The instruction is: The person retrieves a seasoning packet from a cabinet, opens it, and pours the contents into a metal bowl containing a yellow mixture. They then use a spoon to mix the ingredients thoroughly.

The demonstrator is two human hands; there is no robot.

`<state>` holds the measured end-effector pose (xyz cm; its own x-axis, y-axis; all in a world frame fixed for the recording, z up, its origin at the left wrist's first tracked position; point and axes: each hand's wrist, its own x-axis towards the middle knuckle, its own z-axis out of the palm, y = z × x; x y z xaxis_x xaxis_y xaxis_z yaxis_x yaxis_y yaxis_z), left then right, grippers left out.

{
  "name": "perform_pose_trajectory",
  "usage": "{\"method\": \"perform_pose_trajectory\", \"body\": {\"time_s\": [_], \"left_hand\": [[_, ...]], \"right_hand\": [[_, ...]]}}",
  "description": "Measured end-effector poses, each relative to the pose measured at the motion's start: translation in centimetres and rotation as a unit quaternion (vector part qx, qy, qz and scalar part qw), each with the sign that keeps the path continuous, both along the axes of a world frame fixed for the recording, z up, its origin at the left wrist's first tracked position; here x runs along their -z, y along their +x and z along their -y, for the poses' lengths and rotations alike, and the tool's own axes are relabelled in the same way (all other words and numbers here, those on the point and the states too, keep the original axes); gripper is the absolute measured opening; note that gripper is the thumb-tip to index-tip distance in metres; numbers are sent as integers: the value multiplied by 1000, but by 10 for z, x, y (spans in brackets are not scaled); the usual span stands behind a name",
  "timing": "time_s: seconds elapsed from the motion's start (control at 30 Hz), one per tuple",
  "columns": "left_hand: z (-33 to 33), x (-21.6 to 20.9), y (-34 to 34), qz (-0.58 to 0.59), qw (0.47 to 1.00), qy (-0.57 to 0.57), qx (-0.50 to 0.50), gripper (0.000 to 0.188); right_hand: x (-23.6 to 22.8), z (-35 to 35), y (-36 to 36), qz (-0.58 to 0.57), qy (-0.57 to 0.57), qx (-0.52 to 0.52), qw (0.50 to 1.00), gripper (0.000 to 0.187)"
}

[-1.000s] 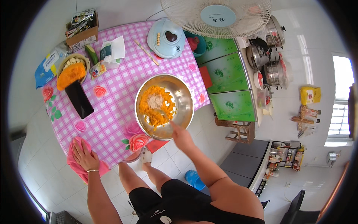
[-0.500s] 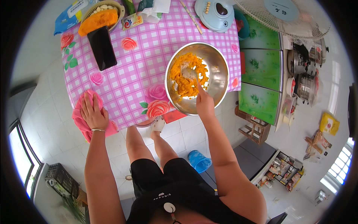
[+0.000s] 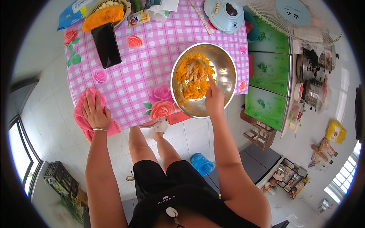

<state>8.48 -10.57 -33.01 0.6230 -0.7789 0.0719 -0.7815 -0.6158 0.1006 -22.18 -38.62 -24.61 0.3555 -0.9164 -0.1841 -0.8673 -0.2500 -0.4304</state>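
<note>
A wide stainless steel bowl (image 3: 227, 74) stands near the table's front edge, right of the middle. Inside it lies orange mash (image 3: 190, 85), with paler patches in its middle. My right hand (image 3: 215, 98) grips a spoon (image 3: 209, 71), whose working end dips into the mash at the bowl's centre; its handle is mostly covered by my fingers. At the front left corner, my left hand (image 3: 95, 114) lies flat on a pink cloth (image 3: 80, 116), fingers stretched out, holding nothing.
On the checked tablecloth (image 3: 140, 76) lies a black phone (image 3: 106, 45). Behind it are a basket (image 3: 128, 17) with an orange pumpkin piece (image 3: 103, 19), a small packet (image 3: 138, 18), a stick (image 3: 200, 17) and a light blue appliance (image 3: 224, 17). A fan (image 3: 292, 19) and green cabinet (image 3: 268, 72) stand right.
My right hand has moved slightly, and the spoon has shifted right and up through the mash, which looks more gathered. My left hand stays on the cloth. The whole view has shifted a little.
</note>
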Motion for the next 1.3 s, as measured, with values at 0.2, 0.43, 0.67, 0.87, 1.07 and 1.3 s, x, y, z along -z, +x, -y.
{"method": "perform_pose_trajectory", "body": {"time_s": [0.2,0.43,0.67,0.87,1.07,1.3], "left_hand": [[-1,1,0,0,1000,0,2,64],[0,0,0,4,1000,-7,10,65],[2,0,0,9,1000,-2,7,64],[1,1,-1,12,1000,-6,9,64],[-1,0,1,10,1000,-13,9,64],[0,3,0,6,1000,-8,9,65]], "right_hand": [[-6,-21,10,-23,24,-63,997,40],[0,-48,-20,-3,13,-61,998,43],[5,4,-20,12,31,94,995,44],[-7,-46,-2,68,78,30,994,46],[11,-26,2,-13,26,39,999,45],[12,4,15,32,8,18,999,48]]}}
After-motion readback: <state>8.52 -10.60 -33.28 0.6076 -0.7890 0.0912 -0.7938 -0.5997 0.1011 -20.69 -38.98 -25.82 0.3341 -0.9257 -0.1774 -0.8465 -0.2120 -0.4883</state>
